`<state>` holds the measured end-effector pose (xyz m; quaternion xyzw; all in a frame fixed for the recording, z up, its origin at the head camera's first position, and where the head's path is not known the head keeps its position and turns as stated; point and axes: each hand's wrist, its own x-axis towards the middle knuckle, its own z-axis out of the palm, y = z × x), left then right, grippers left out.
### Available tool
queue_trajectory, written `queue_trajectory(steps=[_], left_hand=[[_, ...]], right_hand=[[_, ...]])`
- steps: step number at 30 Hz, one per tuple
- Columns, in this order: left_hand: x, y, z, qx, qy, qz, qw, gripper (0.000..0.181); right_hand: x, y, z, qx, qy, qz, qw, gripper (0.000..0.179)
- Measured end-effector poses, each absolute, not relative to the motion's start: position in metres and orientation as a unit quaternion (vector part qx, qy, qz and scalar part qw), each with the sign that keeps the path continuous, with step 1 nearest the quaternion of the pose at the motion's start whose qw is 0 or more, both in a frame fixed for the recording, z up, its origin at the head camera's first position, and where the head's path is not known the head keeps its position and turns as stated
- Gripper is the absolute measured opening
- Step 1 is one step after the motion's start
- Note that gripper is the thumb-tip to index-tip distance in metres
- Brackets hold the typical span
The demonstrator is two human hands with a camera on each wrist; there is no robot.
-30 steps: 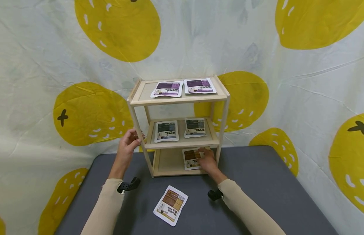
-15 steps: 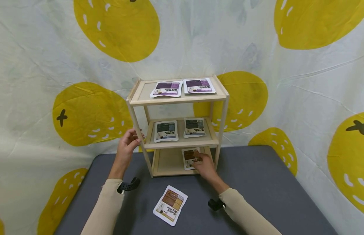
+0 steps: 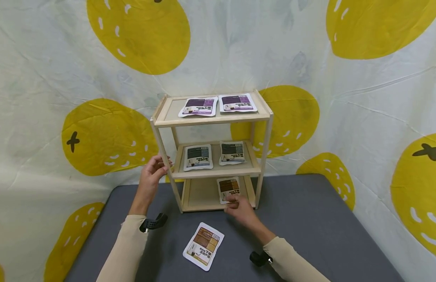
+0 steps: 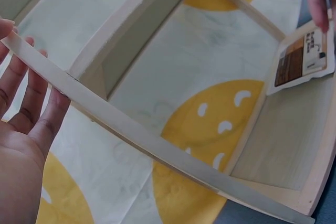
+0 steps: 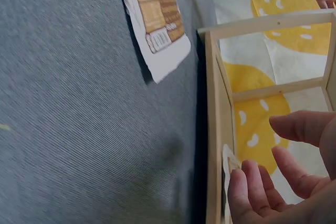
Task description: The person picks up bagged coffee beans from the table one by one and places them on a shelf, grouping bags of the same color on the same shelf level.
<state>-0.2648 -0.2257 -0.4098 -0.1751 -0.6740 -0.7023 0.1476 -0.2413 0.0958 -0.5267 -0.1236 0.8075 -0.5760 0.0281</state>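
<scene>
A small three-tier wooden shelf (image 3: 204, 175) stands on the table. My left hand (image 3: 150, 182) holds its left front post (image 4: 126, 114), thumb on one side and fingers behind. On the bottom tier, toward the right, lies a flat white-edged pouch (image 3: 229, 186) with a brown label. My right hand (image 3: 242, 211) is at that pouch's front edge, overlapping its lower corner. In the right wrist view the thumb and fingers (image 5: 252, 187) are spread apart with nothing between them. A second brown-labelled pouch (image 3: 204, 246) lies slanted on the table in front of the shelf.
Two purple-labelled pouches (image 3: 238, 103) lie side by side on the top tier. Two dark green pouches (image 3: 198, 157) are on the middle tier. A pale cloth wall (image 3: 211, 47) with yellow fruit prints hangs behind the grey table (image 3: 295, 219).
My right hand has drawn back from the bottom-tier pouch, leftward and toward me, uncovering more of its label. The left hand keeps its hold on the post.
</scene>
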Motion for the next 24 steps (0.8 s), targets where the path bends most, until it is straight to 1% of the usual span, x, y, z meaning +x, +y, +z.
queue_trajectory(steps=[5,16,24], left_hand=[[-0.264,-0.225,-0.409,-0.177,-0.677,-0.699,0.145,0.034],[-0.265,-0.226,-0.41,-0.177,-0.675,-0.7,0.15,0.034],[-0.263,-0.225,-0.409,-0.176,-0.674,-0.703,0.147,0.036]], right_hand=[[-0.232,0.093,-0.53,-0.129,0.809,-0.572,0.054,0.041],[-0.213,0.086,-0.532,-0.143,0.793,-0.583,0.101,0.04],[-0.207,0.082,-0.538,-0.166,0.789,-0.575,0.142,0.046]])
